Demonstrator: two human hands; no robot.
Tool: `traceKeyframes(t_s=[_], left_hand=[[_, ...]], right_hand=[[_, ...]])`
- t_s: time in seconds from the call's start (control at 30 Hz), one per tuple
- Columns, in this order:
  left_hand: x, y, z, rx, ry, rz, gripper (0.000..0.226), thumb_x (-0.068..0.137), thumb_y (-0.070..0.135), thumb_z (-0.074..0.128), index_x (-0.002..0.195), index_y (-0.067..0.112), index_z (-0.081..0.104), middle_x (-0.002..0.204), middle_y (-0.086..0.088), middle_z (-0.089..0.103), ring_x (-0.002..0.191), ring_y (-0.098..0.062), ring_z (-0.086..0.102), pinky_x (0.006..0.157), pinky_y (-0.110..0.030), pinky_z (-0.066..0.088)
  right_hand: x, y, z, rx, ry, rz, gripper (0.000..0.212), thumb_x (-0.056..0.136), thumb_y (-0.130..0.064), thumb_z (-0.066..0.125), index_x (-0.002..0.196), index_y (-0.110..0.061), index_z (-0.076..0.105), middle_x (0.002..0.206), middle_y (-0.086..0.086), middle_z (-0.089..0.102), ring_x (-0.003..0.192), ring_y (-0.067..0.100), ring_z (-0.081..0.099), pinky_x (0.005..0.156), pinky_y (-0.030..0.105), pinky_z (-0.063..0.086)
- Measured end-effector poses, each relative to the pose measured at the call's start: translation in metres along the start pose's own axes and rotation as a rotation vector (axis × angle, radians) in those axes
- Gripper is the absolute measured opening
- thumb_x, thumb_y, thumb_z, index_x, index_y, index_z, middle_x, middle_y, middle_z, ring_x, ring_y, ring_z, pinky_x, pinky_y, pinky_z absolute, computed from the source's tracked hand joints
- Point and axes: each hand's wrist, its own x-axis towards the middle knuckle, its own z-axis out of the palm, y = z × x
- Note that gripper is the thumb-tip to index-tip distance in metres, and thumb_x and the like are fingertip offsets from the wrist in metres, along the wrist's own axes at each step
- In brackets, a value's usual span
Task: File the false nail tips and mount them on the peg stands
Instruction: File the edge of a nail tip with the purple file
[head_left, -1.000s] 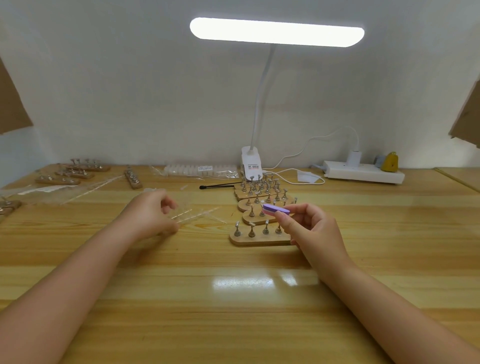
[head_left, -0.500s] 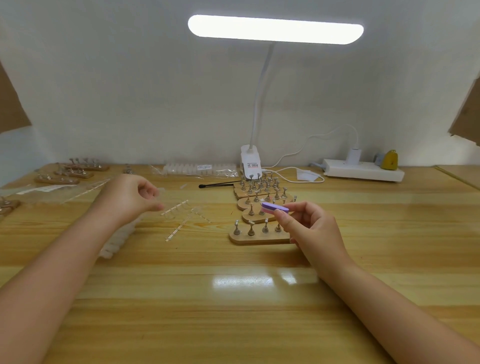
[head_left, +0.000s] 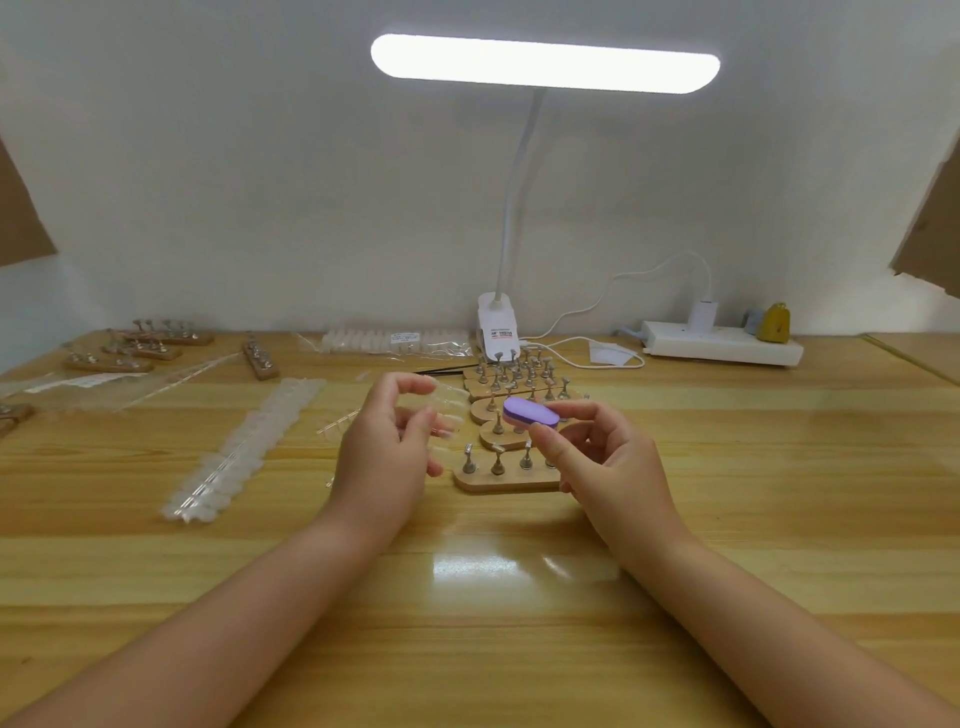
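Nail tips (head_left: 447, 410), thin clear curved plastic on a strip, sit pinched in the left hand (head_left: 384, 457), fingers curled. The right hand (head_left: 608, 467) grips a rounded purple foam file block (head_left: 530, 413) above wooden peg stands (head_left: 506, 480) with small metal pegs. Glossy wood surface (head_left: 493, 623) lies open toward the near edge.

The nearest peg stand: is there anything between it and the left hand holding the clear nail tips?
Nothing visible blocks it. The left hand holds the clear nail tips just left of the nearest peg stand, whose pegs look bare. The right hand, gripping the purple file, covers only its right end.
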Motion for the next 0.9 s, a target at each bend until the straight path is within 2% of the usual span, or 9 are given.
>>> traceKeyframes(t_s=[0.17,0.27,0.37,0.47,0.57,0.67,0.77,0.83,0.9], left_hand=[[-0.011,0.001,0.006,-0.061,-0.085,-0.014,0.025,0.097,0.009,0.048,0.097,0.025,0.067,0.096,0.006,0.069,0.061,-0.010,0.065,0.054,-0.018,0.045],[-0.016,0.003,0.007,-0.103,-0.123,0.012,0.012,0.092,0.030,0.058,0.099,0.029,0.068,0.096,0.010,0.071,0.063,-0.012,0.066,0.053,-0.014,0.044],[-0.020,0.002,0.008,-0.074,-0.168,0.021,0.033,0.075,0.050,0.068,0.102,0.033,0.066,0.096,0.014,0.069,0.069,-0.011,0.063,0.058,-0.017,0.046],[-0.020,0.001,0.010,0.017,-0.174,0.104,0.027,0.074,0.033,0.080,0.098,0.033,0.067,0.095,0.019,0.068,0.073,-0.003,0.062,0.059,-0.009,0.041],[-0.021,0.001,0.010,0.038,-0.163,0.188,0.017,0.075,0.026,0.079,0.090,0.029,0.070,0.084,0.019,0.069,0.064,0.002,0.057,0.058,-0.007,0.038],[-0.022,0.004,0.008,-0.047,-0.138,0.223,0.010,0.081,0.024,0.075,0.088,0.030,0.071,0.071,0.020,0.067,0.056,0.006,0.053,0.054,-0.005,0.037],[-0.023,0.007,0.007,-0.099,-0.110,0.190,0.008,0.081,0.036,0.067,0.088,0.032,0.070,0.077,0.014,0.069,0.065,-0.003,0.059,0.058,-0.018,0.045],[-0.023,0.007,0.006,-0.087,-0.145,0.185,0.019,0.080,0.043,0.064,0.092,0.030,0.070,0.084,0.011,0.070,0.076,-0.008,0.062,0.068,-0.030,0.049],[-0.023,0.007,0.006,-0.075,-0.184,0.205,0.027,0.079,0.049,0.059,0.094,0.030,0.070,0.087,0.013,0.069,0.084,-0.007,0.061,0.077,-0.028,0.047]], right_hand=[[-0.004,-0.004,0.004,0.062,-0.009,-0.002,0.021,0.081,-0.027,0.074,0.101,-0.025,0.069,0.069,0.000,0.065,0.059,0.008,0.055,0.056,0.021,0.046],[-0.006,-0.005,0.008,0.045,-0.039,-0.012,0.025,0.078,-0.031,0.074,0.102,-0.027,0.071,0.079,0.016,0.067,0.063,0.025,0.053,0.061,0.032,0.046],[-0.007,-0.005,0.009,-0.013,-0.067,-0.045,0.023,0.083,-0.019,0.072,0.105,-0.026,0.070,0.073,0.000,0.067,0.061,0.012,0.051,0.060,0.029,0.046],[-0.009,-0.006,0.009,-0.121,-0.124,-0.096,0.025,0.086,-0.016,0.069,0.108,-0.028,0.068,0.070,-0.009,0.063,0.057,0.003,0.047,0.055,0.020,0.042],[-0.010,-0.007,0.010,-0.207,-0.134,-0.136,0.031,0.088,-0.015,0.067,0.116,-0.028,0.063,0.076,-0.007,0.060,0.059,0.002,0.047,0.058,0.020,0.041],[-0.010,-0.008,0.010,-0.180,-0.123,-0.065,0.037,0.088,-0.023,0.067,0.124,-0.027,0.058,0.083,-0.007,0.059,0.058,0.005,0.049,0.058,0.020,0.044],[-0.012,-0.009,0.011,-0.143,-0.156,0.034,0.027,0.087,-0.032,0.067,0.113,-0.025,0.065,0.090,-0.006,0.068,0.062,0.014,0.060,0.057,0.030,0.052],[-0.013,-0.009,0.013,-0.092,-0.190,0.065,0.017,0.087,-0.032,0.068,0.101,-0.023,0.071,0.086,-0.002,0.072,0.057,0.009,0.062,0.053,0.025,0.051],[-0.012,-0.008,0.013,-0.036,-0.196,0.108,0.010,0.087,-0.029,0.069,0.093,-0.022,0.073,0.081,-0.002,0.074,0.053,0.007,0.060,0.051,0.018,0.047]])
